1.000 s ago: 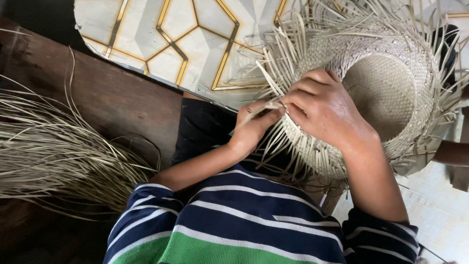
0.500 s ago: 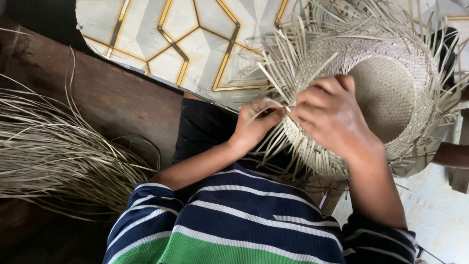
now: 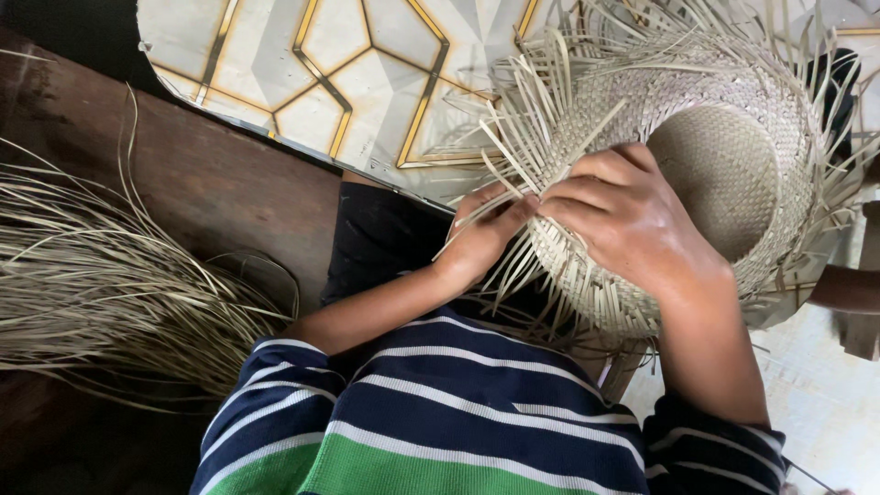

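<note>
The pale, half-woven straw hat (image 3: 724,174) lies on its side, crown facing up toward the camera, loose strands fanning out. Left hand (image 3: 481,240) pinches strands; right hand (image 3: 632,220) grips the brim.

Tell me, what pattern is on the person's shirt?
The shirt has navy and white stripes with a green band, seen clearly in the head view.

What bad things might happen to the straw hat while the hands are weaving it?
The loose strips sticking out around the half-woven hat look thin and stiff, so one might snap or poke a finger. The left hand pinches strips at the brim while the right hand presses on top; if that grip slips, the weave there may loosen. The pile of spare straw might tangle.
</note>
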